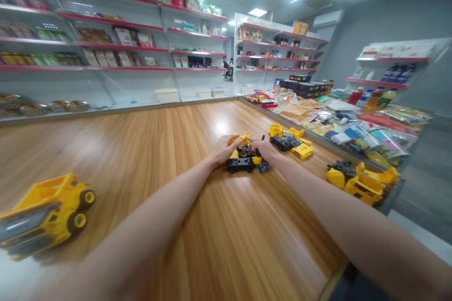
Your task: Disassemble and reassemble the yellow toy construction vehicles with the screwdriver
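Observation:
A partly built yellow and black toy vehicle (243, 155) lies on the wooden table (158, 150), far out in front of me. My left hand (223, 149) grips its left side, fingers curled over the yellow top. My right hand (265, 149) closes round its right side, next to a thin black stick that points up between the hands. A flat black chassis piece lies under the toy at its front.
Loose yellow and black toy parts (289, 142) lie just right of my hands. More parts (360, 179) sit near the table's right edge. A finished yellow dump truck (42, 214) stands at the near left. Shop shelves (116, 51) line the back; packaged goods (353, 124) fill a counter on the right.

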{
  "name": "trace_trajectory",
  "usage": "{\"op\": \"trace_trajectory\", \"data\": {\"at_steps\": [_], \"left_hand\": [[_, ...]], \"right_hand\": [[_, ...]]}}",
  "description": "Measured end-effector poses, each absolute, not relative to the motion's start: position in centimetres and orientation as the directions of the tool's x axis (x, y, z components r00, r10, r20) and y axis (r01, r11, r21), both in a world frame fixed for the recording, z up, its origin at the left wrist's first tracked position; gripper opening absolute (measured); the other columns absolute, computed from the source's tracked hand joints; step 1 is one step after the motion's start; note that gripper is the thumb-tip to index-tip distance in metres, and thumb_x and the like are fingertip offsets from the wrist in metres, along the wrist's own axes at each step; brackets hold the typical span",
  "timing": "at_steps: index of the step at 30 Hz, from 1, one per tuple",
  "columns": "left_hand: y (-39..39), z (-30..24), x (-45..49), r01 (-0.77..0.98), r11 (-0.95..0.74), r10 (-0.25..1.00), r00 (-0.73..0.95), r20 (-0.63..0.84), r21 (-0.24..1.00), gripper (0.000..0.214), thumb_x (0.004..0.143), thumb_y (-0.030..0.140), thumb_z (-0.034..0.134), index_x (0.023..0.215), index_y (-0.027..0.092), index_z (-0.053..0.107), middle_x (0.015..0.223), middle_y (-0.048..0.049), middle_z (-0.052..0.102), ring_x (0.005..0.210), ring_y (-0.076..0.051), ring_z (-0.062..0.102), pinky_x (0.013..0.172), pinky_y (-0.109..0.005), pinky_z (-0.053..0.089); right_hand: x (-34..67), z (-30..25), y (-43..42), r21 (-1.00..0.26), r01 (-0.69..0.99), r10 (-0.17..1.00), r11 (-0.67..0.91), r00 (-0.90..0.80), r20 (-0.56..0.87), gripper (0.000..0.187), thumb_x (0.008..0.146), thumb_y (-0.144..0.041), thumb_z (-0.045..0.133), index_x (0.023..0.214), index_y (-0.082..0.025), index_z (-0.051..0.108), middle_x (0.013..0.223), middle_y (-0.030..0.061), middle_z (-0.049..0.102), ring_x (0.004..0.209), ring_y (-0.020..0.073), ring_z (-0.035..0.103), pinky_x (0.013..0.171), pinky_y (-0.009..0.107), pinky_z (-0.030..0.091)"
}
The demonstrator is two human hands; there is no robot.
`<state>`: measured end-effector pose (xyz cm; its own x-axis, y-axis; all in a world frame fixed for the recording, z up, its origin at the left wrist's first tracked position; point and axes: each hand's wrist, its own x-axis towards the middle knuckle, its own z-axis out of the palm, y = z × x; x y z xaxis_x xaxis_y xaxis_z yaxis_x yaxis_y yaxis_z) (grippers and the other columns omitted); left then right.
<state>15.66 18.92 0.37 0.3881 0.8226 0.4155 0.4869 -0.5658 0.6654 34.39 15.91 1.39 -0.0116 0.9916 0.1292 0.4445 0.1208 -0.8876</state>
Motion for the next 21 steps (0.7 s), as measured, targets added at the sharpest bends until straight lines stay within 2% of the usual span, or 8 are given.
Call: {"op": "trace_trajectory", "data": {"at_steps": [4, 5, 7, 9, 14, 21], "left_hand": [[15.9, 0.2, 12.0, 0.505, -0.523, 0.851, 0.357, 0.386, 0.687, 0.032, 0.093, 0.033, 0.056, 0.121, 0.018, 0.058, 0.125, -0.0101, 0.059, 0.105, -0.023, 0.061, 0.089, -0.044, 0.053], [14.8, 0.1, 10.7, 0.51, -0.51, 0.859, 0.344, 0.379, 0.692, 0.034, 0.093, 0.035, 0.056, 0.122, 0.018, 0.057, 0.127, -0.0105, 0.058, 0.11, -0.024, 0.06, 0.093, -0.047, 0.05], [12.5, 0.1, 7.9, 0.53, -0.473, 0.88, 0.317, 0.354, 0.704, 0.037, 0.097, 0.043, 0.042, 0.122, 0.024, 0.061, 0.131, -0.0075, 0.059, 0.124, -0.024, 0.053, 0.109, -0.045, 0.039], [10.1, 0.2, 5.1, 0.549, -0.437, 0.899, 0.285, 0.332, 0.712, 0.042, 0.097, 0.047, 0.038, 0.124, 0.024, 0.061, 0.134, -0.006, 0.058, 0.129, -0.024, 0.049, 0.114, -0.043, 0.033], [5.4, 0.4, 0.5, 0.573, -0.375, 0.927, 0.219, 0.305, 0.729, 0.042, 0.097, 0.046, 0.036, 0.124, 0.025, 0.06, 0.135, -0.0048, 0.057, 0.131, -0.023, 0.048, 0.115, -0.042, 0.033], [3.7, 0.6, -0.5, 0.566, -0.398, 0.916, 0.204, 0.345, 0.722, 0.035, 0.097, 0.039, 0.037, 0.117, 0.025, 0.062, 0.125, -0.0057, 0.062, 0.124, -0.022, 0.054, 0.11, -0.041, 0.04]], "right_hand": [[31.2, 1.6, 14.3, -0.894, 0.418, 0.987, 0.161, -0.078, 0.141, 0.033, 0.094, -0.034, 0.059, 0.122, -0.016, 0.058, 0.125, 0.0094, 0.058, 0.107, 0.0241, 0.06, 0.089, 0.044, 0.052], [30.1, 1.6, 13.8, -0.897, 0.408, 0.985, 0.172, -0.099, 0.144, 0.034, 0.093, -0.034, 0.059, 0.121, -0.016, 0.059, 0.127, 0.0094, 0.058, 0.11, 0.0251, 0.059, 0.091, 0.046, 0.05], [27.7, 1.4, 12.5, -0.903, 0.384, 0.978, 0.193, -0.144, 0.148, 0.032, 0.091, -0.029, 0.059, 0.119, -0.016, 0.062, 0.13, 0.0091, 0.059, 0.119, 0.0259, 0.054, 0.101, 0.047, 0.043], [25.2, 1.2, 10.9, -0.911, 0.358, 0.972, 0.204, -0.188, 0.144, 0.039, 0.083, -0.02, 0.054, 0.12, -0.019, 0.066, 0.132, 0.0042, 0.059, 0.125, 0.025, 0.05, 0.108, 0.039, 0.038], [20.2, 1.0, 6.7, -0.933, 0.287, 0.946, 0.219, -0.298, 0.131, 0.056, 0.071, -0.019, 0.052, 0.126, -0.022, 0.064, 0.133, 0.002, 0.059, 0.124, 0.0236, 0.051, 0.104, 0.034, 0.042], [19.8, 2.6, 4.6, -0.956, 0.234, 0.946, 0.177, -0.308, 0.1, 0.054, 0.071, -0.021, 0.047, 0.121, -0.019, 0.066, 0.132, 0.0045, 0.06, 0.119, 0.0247, 0.055, 0.099, 0.035, 0.046]]}}
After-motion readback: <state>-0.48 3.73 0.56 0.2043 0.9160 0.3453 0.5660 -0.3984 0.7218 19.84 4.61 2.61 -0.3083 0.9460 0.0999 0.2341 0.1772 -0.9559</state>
